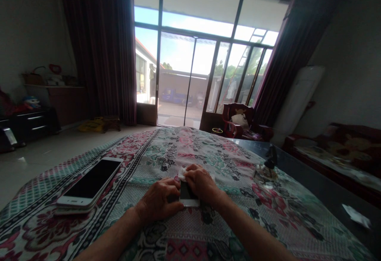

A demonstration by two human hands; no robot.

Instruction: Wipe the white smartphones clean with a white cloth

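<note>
A white smartphone (189, 202) with a dark screen lies on the patterned tablecloth (178, 229) in front of me. My left hand (159, 198) grips it along its left side, the thumb at the lower edge. Over its upper part, my right hand (202, 181) presses a crumpled white tissue (181, 173) against the screen, fingers closed on it. Much of the phone is hidden under this hand. To the left, a larger white phone (92, 181) rests screen up on the cloth, on top of another thin pale thing, perhaps a second phone.
On the table's right stands a clear glass dish (266, 173) with a dark object on it. A white packet (356, 215) lies on the dark surface (315, 177) beyond the cloth. Wooden chairs (238, 120) and a glass door (184, 78) are farther off.
</note>
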